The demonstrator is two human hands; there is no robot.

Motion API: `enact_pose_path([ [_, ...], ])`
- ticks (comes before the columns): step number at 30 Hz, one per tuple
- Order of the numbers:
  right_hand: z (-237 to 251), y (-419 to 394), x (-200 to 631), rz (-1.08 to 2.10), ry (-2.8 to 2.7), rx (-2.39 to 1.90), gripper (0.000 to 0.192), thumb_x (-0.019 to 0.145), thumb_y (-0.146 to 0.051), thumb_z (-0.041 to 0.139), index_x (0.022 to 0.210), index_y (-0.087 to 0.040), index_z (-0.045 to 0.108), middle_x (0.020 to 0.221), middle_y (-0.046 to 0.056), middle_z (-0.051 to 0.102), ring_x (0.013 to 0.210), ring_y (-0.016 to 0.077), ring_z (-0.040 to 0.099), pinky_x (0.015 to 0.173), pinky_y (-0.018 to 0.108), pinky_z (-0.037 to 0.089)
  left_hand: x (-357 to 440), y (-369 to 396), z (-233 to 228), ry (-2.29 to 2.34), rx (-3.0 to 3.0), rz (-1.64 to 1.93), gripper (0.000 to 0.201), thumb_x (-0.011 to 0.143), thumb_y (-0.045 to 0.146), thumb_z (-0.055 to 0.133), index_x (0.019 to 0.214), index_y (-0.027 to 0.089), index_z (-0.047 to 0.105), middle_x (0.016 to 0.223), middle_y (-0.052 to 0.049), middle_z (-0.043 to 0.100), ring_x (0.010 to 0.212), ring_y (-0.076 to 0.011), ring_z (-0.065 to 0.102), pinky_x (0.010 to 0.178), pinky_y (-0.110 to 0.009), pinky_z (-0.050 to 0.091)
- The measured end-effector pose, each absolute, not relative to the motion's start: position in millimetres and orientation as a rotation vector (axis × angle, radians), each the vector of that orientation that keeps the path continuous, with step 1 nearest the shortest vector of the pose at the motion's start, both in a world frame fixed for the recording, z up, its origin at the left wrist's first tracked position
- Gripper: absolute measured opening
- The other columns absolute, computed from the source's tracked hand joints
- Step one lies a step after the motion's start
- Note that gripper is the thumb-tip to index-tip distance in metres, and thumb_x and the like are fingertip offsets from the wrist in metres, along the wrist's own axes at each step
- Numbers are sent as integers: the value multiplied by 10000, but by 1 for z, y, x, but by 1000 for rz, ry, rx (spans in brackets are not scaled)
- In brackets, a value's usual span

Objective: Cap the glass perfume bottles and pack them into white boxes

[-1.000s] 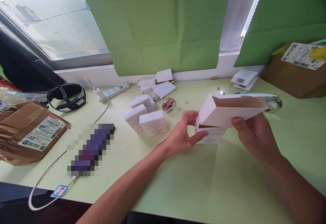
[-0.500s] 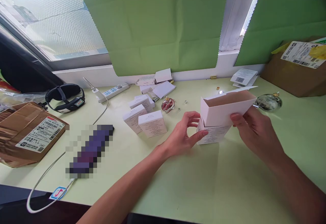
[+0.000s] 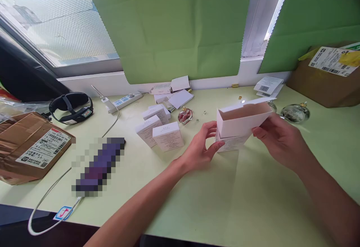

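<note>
An open white cardboard box with a raised flap is pinched at its right end by my right hand. Directly below it is a white printed box, low over the table. Whether the upper one rests on it or sits partly inside it, I cannot tell. My left hand curves round the left side of the printed box, thumb on its front face. To the left stand several closed printed boxes. Between them and my left hand lies a small round glass bottle with a reddish look.
Loose white cartons lie by the wall, with small metal rings nearer. Clear round bottles are at right, before a brown carton. At left are a brown parcel, a headset, a power strip and a blurred phone.
The upper white box has come down onto the lower printed box, and both have shifted slightly left and away from me with my hands. More of a clear bottle shows behind the flap.
</note>
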State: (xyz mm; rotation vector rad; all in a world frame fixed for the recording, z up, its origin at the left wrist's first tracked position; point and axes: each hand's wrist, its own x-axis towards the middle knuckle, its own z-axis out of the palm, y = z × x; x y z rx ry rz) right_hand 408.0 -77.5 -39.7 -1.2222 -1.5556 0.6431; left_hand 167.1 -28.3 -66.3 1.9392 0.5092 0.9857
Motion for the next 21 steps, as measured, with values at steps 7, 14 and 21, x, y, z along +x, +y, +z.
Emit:
enact_pose_path([
  [7,-49,-68,411,630,-1539,-1279,357,874,-447,704,1220,-382,640,1172,-1,651,994,212,610,846,393,547,167,-27,-66,535,1933,1045,406,981,272,577,1339,270,385,1423,-109,532,1288,-230,567,1115,-506,466],
  [14,-41,-71,411,701,-1627,-1107,204,879,-467,686,1030,-331,703,1250,30,545,932,189,592,737,321,552,165,-27,-66,574,1965,1067,420,984,275,561,1364,285,381,1383,-108,540,1330,-250,525,1135,-524,436],
  [21,-36,-76,392,661,-1536,-1096,255,903,-518,624,1053,-312,629,1184,40,506,1084,219,558,811,313,549,165,-22,-71,566,1999,1124,360,978,232,538,1310,271,403,1322,-92,543,1294,-232,534,1105,-476,467],
])
